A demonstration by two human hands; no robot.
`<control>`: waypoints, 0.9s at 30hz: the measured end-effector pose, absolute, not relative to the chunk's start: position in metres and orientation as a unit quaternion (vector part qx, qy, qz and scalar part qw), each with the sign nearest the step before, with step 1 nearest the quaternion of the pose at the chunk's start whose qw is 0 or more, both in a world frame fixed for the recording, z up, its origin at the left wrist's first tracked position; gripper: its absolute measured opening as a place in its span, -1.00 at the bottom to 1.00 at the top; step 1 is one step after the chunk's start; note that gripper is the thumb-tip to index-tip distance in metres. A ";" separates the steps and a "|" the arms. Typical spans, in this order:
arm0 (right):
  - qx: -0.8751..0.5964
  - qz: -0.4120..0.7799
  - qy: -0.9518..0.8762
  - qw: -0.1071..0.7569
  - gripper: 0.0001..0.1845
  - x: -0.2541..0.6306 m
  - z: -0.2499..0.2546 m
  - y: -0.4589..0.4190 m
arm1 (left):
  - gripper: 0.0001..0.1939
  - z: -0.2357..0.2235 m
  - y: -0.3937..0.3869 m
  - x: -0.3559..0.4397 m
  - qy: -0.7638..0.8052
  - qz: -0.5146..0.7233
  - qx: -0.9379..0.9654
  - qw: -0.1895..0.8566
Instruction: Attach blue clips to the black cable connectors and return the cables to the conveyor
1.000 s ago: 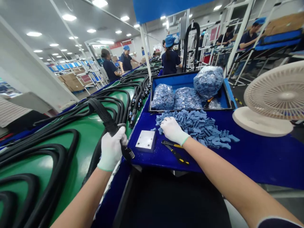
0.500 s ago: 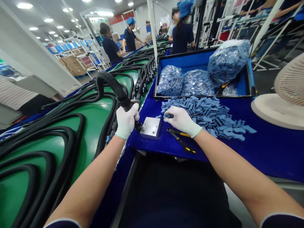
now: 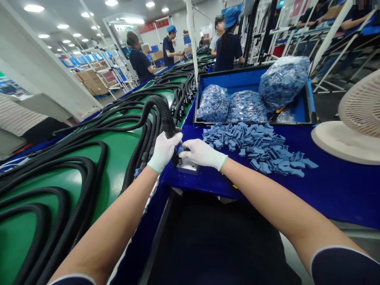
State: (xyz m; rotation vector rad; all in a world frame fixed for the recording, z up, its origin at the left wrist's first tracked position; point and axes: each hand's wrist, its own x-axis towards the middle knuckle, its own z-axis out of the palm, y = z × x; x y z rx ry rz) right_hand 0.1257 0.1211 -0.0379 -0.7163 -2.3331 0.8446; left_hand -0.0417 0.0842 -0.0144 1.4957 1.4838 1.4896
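Observation:
My left hand (image 3: 165,150), in a white glove, is closed around the end of a black corrugated hose (image 3: 166,118), held upright with its fitting pointing down. My right hand (image 3: 199,152), also gloved, pinches a small blue plastic clip (image 3: 180,149) against the side of the hose end. Below the hands lies a metal block (image 3: 190,166) with holes in its top, partly covered by my right hand. The hose end is at the block's left edge; whether it touches is hidden. Right of the hands spreads a pile of loose blue clips (image 3: 252,142).
Behind the pile stands a blue bin (image 3: 204,77) with bags of clips (image 3: 247,105). A beige fan (image 3: 332,144) is at the right. Black hoses (image 3: 89,174) cover the green conveyor (image 3: 124,146) at left. Pliers are mostly hidden under my right arm. Several co-workers stand farther back.
My right hand has moved left from beside the clip pile to the hose end, bringing a blue clip. My left hand and the hose have shifted slightly right.

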 end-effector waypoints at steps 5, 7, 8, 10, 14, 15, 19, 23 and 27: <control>-0.269 0.372 -0.852 0.251 -0.60 0.113 -0.048 0.136 | -0.70 -0.020 0.089 -0.044 0.540 0.562 0.549 0.301; -0.271 0.383 -0.848 0.246 -0.54 0.113 -0.050 0.141 | -0.70 -0.020 0.089 -0.043 0.534 0.563 0.551 0.308; -0.272 0.387 -0.847 0.244 -0.52 0.114 -0.051 0.142 | -0.70 -0.020 0.089 -0.041 0.531 0.562 0.553 0.311; -0.272 0.393 -0.845 0.242 -0.52 0.114 -0.051 0.141 | -0.69 -0.019 0.087 -0.039 0.528 0.562 0.557 0.308; -0.272 0.379 -0.853 0.233 -0.58 0.115 -0.051 0.135 | -0.67 -0.019 0.073 -0.054 0.560 0.564 0.551 0.254; -0.271 0.369 -0.859 0.230 -0.61 0.115 -0.052 0.133 | -0.66 -0.020 0.067 -0.066 0.578 0.567 0.539 0.230; -0.251 0.344 -0.879 0.214 -0.75 0.120 -0.055 0.132 | -0.54 -0.021 0.015 -0.145 0.681 0.559 0.458 0.121; -0.249 0.330 -0.891 0.188 -0.76 0.122 -0.061 0.135 | -0.33 -0.029 -0.072 -0.222 0.791 0.469 0.389 0.061; -0.250 0.287 -0.904 0.194 -0.75 0.123 -0.073 0.139 | -0.53 -0.048 -0.165 -0.249 0.855 0.326 0.389 0.104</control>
